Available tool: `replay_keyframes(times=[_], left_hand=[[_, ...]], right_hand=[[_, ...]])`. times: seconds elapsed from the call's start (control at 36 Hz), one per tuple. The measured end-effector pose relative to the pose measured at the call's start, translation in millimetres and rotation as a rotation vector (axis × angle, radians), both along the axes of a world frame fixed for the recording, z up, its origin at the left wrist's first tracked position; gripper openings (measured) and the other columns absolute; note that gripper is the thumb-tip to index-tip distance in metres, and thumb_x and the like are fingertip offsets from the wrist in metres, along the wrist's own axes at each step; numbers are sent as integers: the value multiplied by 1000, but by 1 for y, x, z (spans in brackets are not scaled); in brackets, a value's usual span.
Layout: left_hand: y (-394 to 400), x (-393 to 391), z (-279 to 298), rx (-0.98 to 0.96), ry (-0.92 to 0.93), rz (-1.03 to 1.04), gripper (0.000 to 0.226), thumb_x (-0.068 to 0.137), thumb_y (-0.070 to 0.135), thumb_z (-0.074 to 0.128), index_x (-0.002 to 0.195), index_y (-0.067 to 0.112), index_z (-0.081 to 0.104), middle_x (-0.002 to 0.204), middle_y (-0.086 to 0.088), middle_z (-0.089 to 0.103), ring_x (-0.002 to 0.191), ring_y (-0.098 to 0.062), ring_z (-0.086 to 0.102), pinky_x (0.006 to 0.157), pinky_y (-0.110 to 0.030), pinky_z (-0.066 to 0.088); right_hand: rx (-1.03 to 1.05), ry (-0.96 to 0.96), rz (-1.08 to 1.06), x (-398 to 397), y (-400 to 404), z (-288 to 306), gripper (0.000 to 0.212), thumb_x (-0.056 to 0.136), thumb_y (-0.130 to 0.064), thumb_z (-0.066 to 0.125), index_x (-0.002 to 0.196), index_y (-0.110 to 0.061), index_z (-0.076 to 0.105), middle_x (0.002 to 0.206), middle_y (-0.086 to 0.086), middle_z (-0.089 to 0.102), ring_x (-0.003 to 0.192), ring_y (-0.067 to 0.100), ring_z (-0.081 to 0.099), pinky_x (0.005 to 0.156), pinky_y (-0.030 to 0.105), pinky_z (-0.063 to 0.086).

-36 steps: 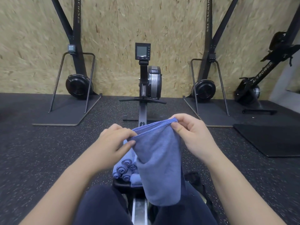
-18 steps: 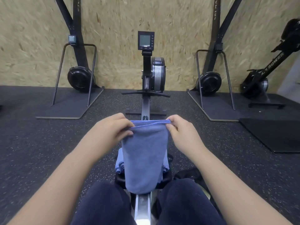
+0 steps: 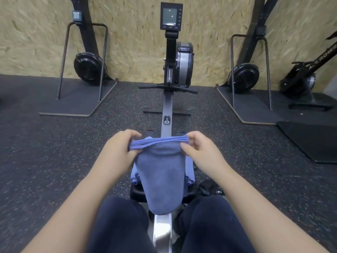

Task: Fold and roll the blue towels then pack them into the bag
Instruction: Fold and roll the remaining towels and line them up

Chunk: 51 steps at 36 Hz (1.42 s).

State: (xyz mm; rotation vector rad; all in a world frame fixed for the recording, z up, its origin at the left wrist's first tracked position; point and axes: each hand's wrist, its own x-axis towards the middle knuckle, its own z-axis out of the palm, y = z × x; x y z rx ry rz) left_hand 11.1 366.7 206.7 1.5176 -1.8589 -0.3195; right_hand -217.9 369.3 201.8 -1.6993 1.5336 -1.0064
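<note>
I see a folded blue towel (image 3: 161, 181) held up in front of me, its layered top edge stretched level between both hands and the rest hanging down over the rowing machine rail (image 3: 166, 115). My left hand (image 3: 119, 150) grasps the left end of that edge, fingers curled over the far side and thumb on the near side. My right hand (image 3: 199, 152) pinches the right end, thumb on the near face and fingers wrapped behind.

Behind the hanging towel, a stack of more blue towels (image 3: 135, 175) sits on the black rower seat (image 3: 135, 193); only their edges show on either side. Just right of the seat, on the speckled rubber floor (image 3: 54, 161), lies a dark bag (image 3: 210, 187), partly hidden by my right forearm and knee. My legs in dark trousers (image 3: 120, 225) straddle the rail near the bottom.

At the far end of the rail stands the rower's flywheel (image 3: 183, 63) with its monitor (image 3: 171, 16) above. Ski machines (image 3: 90, 69) stand to the far left and far right against the chipboard wall (image 3: 131, 42).
</note>
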Motion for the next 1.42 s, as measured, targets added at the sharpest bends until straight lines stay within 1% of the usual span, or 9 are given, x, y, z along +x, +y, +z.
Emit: replay_keyframes(times=[0.08,0.28,0.39,0.47,0.72,0.83,1.0,1.22,1.42], left_hand=[[-2,2,-9,45,33,64,14,83,16,69,77,28,64,82,12,63,81,-10,57,64,-12,36],[-5,1,-35,104,74,39,17,81,25,68,65,22,67,72,2,58,72,-17,52,71,-32,45],[-7,-1,-43,194,350,33,28,81,12,72,73,39,70,81,12,67,65,6,58,58,-8,39],[-13,-3,-47,234,480,7,27,88,10,66,83,36,73,61,16,65,49,1,53,47,-11,37],[-26,-10,-45,289,887,-58,28,98,4,49,94,26,66,84,5,71,70,-21,73,59,-22,56],[-34,-6,-35,236,909,-94,29,97,1,49,95,23,67,86,4,71,72,-19,72,61,-16,53],[-46,-1,-18,154,873,-117,32,95,2,52,97,28,70,94,0,74,89,-25,70,85,-33,55],[-62,-4,1,136,795,-75,23,97,10,55,99,28,70,95,-1,74,99,-26,68,91,-42,54],[-77,-8,14,149,786,-89,19,95,11,58,98,24,71,92,-4,74,92,-23,69,93,-55,50]], right_hand=[[27,-6,27,3,-4,-10,22,84,-11,70,100,-24,62,91,-10,70,80,9,64,76,19,49],[16,110,-26,7,-9,-42,3,86,-16,66,84,-17,67,84,17,65,66,12,46,59,26,35],[12,42,-74,9,-12,-52,11,92,-20,61,82,-24,62,79,4,64,65,8,49,61,17,38],[42,-47,-92,12,-18,-55,4,95,-28,56,93,-27,60,86,-5,67,75,9,64,78,28,50],[-77,-109,-118,16,-35,-47,9,92,-28,60,93,-37,59,85,0,68,81,26,64,81,45,51],[-76,-112,-104,16,-42,-36,16,89,-20,64,93,-35,60,91,14,65,85,30,59,79,39,49],[-90,-64,-46,15,-56,-16,22,90,-8,61,89,-30,63,89,-7,66,77,11,56,66,15,42],[-39,-52,-56,12,-78,1,12,97,-22,52,95,-33,56,86,-1,68,81,26,62,73,35,50],[-2,-95,-63,5,-91,10,9,99,-30,48,98,-36,55,89,-4,67,76,2,67,70,32,49]])
